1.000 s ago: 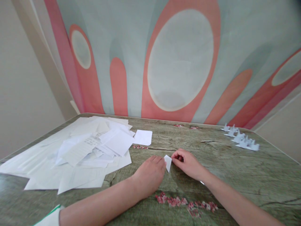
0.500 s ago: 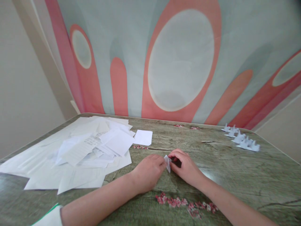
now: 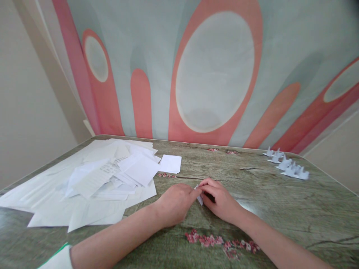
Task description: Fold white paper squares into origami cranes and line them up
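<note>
Between my two hands, just above the middle of the table, is a small piece of folded white paper (image 3: 200, 200). My left hand (image 3: 177, 203) pinches it from the left, thumb and fingers pressed together at its upper part. From the right, my right hand (image 3: 218, 198) grips it with thumb and fingertips. Most of the paper is covered by the fingers, so its folds are hard to make out. The fingertips of both hands nearly meet over its top.
A spread-out heap of white paper sheets (image 3: 92, 213) lies on the left of the wood-patterned table (image 3: 280, 209). A stack of square white paper (image 3: 170, 164) is beside it. Several folded white paper figures (image 3: 294, 170) stand in a row at the far right.
My left fingers have moved slightly right over the paper, closer to my right fingertips. Less of the folded paper shows now.
</note>
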The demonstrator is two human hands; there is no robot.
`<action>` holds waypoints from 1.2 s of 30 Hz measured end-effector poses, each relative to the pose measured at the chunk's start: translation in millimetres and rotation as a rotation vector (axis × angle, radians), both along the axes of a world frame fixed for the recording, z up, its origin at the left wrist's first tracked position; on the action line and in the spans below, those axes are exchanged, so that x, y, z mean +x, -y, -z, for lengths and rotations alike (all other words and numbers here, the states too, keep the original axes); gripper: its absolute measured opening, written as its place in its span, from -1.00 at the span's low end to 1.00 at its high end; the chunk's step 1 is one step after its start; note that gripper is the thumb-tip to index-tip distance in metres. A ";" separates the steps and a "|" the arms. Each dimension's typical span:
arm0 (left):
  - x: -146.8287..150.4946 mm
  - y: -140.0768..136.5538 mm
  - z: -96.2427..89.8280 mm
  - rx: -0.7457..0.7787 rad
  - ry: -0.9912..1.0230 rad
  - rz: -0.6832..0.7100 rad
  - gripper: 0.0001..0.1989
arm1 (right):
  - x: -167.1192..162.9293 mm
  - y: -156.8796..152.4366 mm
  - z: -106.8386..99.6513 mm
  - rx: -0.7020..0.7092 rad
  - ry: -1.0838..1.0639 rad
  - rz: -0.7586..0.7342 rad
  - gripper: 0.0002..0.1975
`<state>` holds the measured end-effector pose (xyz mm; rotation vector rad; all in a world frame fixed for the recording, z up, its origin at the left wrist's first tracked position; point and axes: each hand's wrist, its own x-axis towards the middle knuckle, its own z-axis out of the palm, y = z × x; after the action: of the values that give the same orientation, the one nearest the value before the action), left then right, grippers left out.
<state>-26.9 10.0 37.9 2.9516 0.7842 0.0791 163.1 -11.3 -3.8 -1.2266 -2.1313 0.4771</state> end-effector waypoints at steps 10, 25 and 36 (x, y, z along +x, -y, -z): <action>-0.1 -1.8 4.7 0.013 0.013 0.072 -0.64 | 16.4 -6.4 -16.2 -0.205 -0.053 -0.199 -0.60; -0.1 -0.5 2.6 0.031 -0.037 0.033 -0.39 | 15.1 -10.2 -3.3 -0.143 -0.062 -0.097 -0.84; 7.5 4.0 15.7 0.062 0.161 -0.165 -0.72 | 10.4 -17.3 4.0 -0.138 -0.140 0.015 -0.80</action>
<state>-19.4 6.0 22.3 2.8840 1.0160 0.3539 173.6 6.0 -7.8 -1.2447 -1.9971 0.6927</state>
